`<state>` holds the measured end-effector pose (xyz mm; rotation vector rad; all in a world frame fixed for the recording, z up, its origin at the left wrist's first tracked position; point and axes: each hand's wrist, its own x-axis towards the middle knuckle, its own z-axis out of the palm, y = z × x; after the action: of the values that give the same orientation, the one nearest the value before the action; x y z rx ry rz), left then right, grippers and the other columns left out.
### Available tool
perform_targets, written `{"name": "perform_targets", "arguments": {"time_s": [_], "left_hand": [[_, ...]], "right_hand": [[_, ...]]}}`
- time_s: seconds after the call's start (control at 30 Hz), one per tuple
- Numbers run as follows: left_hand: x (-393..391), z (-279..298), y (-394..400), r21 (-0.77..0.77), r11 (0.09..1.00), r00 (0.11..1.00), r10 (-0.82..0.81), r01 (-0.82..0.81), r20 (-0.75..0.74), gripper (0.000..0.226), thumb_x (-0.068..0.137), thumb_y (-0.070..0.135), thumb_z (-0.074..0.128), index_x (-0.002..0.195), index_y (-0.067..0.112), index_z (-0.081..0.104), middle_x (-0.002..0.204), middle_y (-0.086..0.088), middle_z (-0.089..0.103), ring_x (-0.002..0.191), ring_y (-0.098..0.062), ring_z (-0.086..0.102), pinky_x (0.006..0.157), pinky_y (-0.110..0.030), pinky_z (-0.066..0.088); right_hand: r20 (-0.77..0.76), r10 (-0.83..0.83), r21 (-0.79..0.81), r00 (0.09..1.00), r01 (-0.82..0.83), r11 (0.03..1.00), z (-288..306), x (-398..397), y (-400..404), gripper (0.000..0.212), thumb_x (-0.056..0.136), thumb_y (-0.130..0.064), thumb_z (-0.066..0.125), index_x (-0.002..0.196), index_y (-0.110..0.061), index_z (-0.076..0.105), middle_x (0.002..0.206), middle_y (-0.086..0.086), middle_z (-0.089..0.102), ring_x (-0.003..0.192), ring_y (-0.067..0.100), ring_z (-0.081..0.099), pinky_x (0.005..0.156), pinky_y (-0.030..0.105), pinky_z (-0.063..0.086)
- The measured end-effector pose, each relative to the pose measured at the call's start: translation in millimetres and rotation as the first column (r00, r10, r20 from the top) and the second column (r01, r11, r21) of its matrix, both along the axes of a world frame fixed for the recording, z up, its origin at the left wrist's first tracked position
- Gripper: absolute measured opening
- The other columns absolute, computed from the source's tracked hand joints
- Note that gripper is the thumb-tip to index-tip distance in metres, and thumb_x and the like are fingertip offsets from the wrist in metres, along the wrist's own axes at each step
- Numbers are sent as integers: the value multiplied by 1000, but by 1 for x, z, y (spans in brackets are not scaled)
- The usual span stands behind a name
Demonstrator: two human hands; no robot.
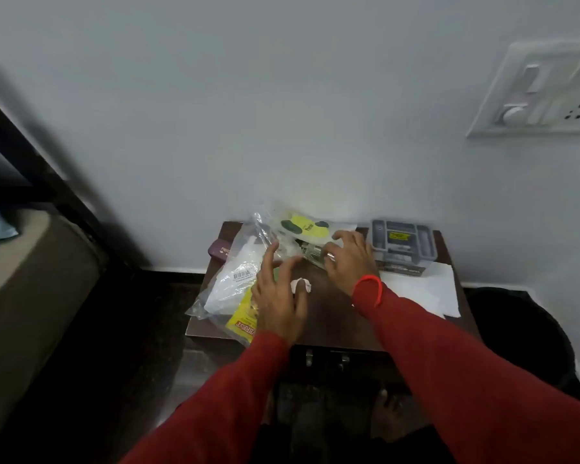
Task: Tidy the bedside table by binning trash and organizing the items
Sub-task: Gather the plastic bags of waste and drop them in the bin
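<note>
The dark wooden bedside table point(329, 316) stands against the wall. On its left side lie a clear plastic bag holding a white packet point(235, 279), a yellow wrapper point(245, 319) and a yellow-green printed packet point(305, 226). A crumpled white tissue point(301, 285) rests mid-table. My left hand point(278, 296) hovers over the bags with fingers spread. My right hand point(349, 259) reaches to the clear wrapper point(310, 252) near the back, fingers curled at it; I cannot make out whether they grip it.
A grey plastic organizer box point(404, 241) sits at the back right on white paper sheets point(422, 289). A small maroon case point(220, 251) lies at the back left. A black bin point(523, 336) stands right of the table, a bed point(21, 279) to the left.
</note>
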<state>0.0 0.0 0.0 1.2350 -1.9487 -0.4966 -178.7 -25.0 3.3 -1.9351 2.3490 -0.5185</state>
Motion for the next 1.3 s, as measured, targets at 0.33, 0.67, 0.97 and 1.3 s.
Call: {"name": "perform_targets", "arguments": {"time_s": [0.33, 0.67, 0.97, 1.3], "left_hand": [[22, -8, -20, 32, 992, 992, 120, -119, -49, 32, 85, 24, 57, 112, 41, 60, 160, 10, 26, 134, -18, 39, 98, -40, 27], [19, -15, -14, 59, 989, 983, 144, -138, -112, 27, 87, 24, 58, 110, 38, 62, 155, 13, 32, 133, -21, 40, 99, -41, 27], [12, 23, -20, 177, 984, 948, 40, 17, -317, 53, 95, 50, 55, 144, 39, 39, 155, 10, 40, 142, -15, 38, 114, -57, 31], [2, 66, -27, 364, 928, 795, 166, 74, -584, 42, 85, 27, 79, 124, 22, 64, 121, 5, 68, 119, -16, 62, 101, -43, 53]], "right_hand": [[-120, 45, 139, 992, -28, 990, 0, 8, -57, 34, 92, -34, 46, 121, -27, 61, 135, -6, 58, 141, 30, 31, 106, 54, 25], [629, -102, -341, 771, 392, 854, 40, -25, -48, 34, 95, -9, 55, 117, -35, 54, 96, 4, 70, 88, 22, 70, 78, 44, 61], [945, 99, -262, 311, 545, 796, 74, -12, -22, 37, 88, 2, 64, 121, -15, 61, 101, 4, 74, 92, 12, 73, 75, 30, 61], [838, 117, -300, 533, 270, 915, 77, 6, 32, 54, 84, -7, 72, 131, -20, 49, 131, 4, 57, 121, 24, 57, 99, 56, 49]]}}
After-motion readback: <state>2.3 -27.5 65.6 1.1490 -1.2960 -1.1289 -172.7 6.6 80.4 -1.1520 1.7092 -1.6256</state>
